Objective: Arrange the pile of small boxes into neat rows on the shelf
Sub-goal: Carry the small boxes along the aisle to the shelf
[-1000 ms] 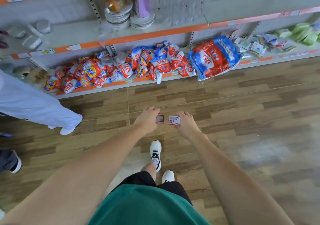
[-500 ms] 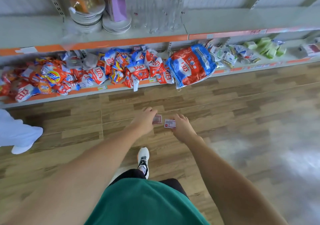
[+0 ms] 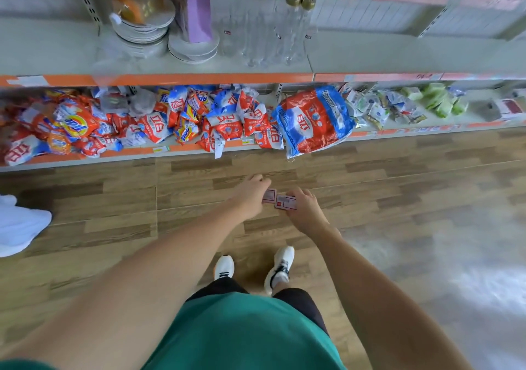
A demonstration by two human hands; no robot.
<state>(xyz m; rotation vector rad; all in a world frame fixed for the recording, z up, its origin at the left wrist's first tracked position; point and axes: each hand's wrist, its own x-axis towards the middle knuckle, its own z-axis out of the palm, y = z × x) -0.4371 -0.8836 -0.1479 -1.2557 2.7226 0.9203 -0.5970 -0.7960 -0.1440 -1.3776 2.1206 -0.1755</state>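
From the head view, the person stands before the lower shelf (image 3: 427, 130), carrying stock. The left hand (image 3: 250, 196) grips one small red-and-white box (image 3: 269, 196); the right hand (image 3: 303, 209) pinches another box (image 3: 285, 202), the two touching. This looks like the carrying step; next, reach to bare shelf space and set them side by side.

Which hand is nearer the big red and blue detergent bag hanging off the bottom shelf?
Right. The right hand, holding a small box, is below the big detergent bag, slightly to its left. The left hand, holding another small box, is farther left.
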